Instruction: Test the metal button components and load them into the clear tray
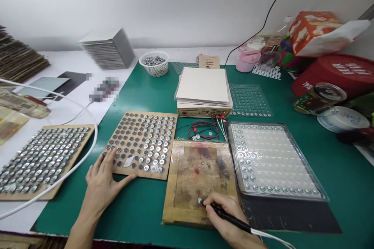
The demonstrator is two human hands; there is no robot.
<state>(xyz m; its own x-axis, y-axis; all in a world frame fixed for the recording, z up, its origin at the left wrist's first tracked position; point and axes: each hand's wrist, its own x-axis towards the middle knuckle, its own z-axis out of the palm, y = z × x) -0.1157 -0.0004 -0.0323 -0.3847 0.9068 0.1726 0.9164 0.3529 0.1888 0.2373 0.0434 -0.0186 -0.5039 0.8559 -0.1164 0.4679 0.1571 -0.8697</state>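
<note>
My left hand lies flat with fingers spread, its fingertips on the near left corner of a brown perforated board filled partly with small round metal parts. My right hand is closed round a black pen-like probe with a white cable. The probe tip touches a small round part sitting on a worn wooden plate at the near middle.
A clear plastic tray with round parts along its edges lies to the right. A second full board lies at the left. Behind stand a tester box with red leads, a white basket, stacked sheets, a glass jar.
</note>
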